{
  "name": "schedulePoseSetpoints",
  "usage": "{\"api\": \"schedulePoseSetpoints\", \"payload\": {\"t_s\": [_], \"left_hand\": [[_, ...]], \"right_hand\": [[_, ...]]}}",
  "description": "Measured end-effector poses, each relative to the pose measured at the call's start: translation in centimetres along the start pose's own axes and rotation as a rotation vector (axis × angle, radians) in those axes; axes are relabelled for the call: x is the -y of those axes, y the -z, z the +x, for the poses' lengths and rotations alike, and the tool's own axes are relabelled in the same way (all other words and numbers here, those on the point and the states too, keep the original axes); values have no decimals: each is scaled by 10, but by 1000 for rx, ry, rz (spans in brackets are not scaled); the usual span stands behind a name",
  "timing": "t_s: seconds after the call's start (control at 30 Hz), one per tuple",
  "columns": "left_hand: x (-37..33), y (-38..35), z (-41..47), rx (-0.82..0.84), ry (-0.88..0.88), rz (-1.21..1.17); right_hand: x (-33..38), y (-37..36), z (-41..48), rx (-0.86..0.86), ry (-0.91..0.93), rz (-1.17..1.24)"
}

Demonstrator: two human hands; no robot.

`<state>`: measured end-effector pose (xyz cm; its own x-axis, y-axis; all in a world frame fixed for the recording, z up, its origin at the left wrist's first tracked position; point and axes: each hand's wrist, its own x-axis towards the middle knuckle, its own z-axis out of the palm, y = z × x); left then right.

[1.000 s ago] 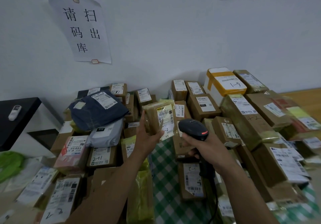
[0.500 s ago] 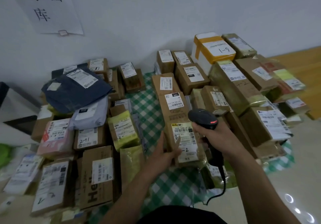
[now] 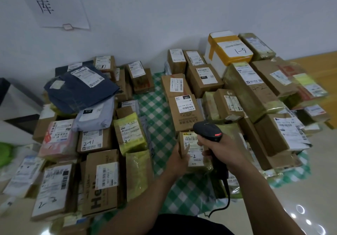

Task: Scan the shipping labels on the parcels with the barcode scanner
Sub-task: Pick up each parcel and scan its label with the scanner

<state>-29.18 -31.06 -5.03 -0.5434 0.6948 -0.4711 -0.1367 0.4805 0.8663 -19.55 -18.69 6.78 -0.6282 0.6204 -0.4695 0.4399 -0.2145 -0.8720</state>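
Head view: the barcode scanner (image 3: 207,131) is near the middle of the picture, just above the near end of the right-hand row of parcels. The right hand (image 3: 219,148) is clenched round its handle. Its black head tilts away from the person and slightly left, with a red light on the rear. The handle runs down toward the person, and the cable (image 3: 226,197) hangs from it in a curve.

Under the head lies a small brown parcel (image 3: 194,159). Its long axis runs away from the person, and its shipping label (image 3: 193,149) faces up, marked "-2". The left hand (image 3: 179,160) grasps the parcel's left edge, with the thumb lying on the label.

Nothing here is a container with contents. The parcels lie closed on a green checked cloth (image 3: 158,118), in two groups with a bare strip of cloth between them. To the left are a dark blue bag (image 3: 80,90), a box marked "2-41" (image 3: 93,140), a yellow-green bag (image 3: 130,132) and a box printed "Hel" (image 3: 101,182). To the right, brown boxes lie close together, with a white foam box (image 3: 228,52) banded in yellow tape at the back, against the wall. A paper sign (image 3: 52,3) hangs on the wall at upper left. The scanner's head and the right hand cover the label's top right corner.
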Motion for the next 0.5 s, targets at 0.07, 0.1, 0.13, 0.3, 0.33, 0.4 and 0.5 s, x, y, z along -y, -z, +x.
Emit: {"api": "schedulePoseSetpoints", "payload": {"t_s": [0.07,0.1,0.13,0.3,0.33,0.4,0.5], "left_hand": [[-4,4,-1,-17,-48,71],[-11,7,-4,-30,-73,122],[-20,13,-6,-62,-91,152],[-68,72,20,-298,-103,236],[-77,90,30,-354,-116,269],[-90,126,57,-437,-142,312],[-113,172,98,-444,-127,313]], "right_hand": [[2,-4,4,25,-1,-9],[4,-7,7,39,-4,-18],[7,-11,10,56,-2,-21],[36,-40,32,143,89,45],[44,-48,38,163,106,51],[62,-66,53,216,117,37],[84,-86,78,265,124,-2]]}}
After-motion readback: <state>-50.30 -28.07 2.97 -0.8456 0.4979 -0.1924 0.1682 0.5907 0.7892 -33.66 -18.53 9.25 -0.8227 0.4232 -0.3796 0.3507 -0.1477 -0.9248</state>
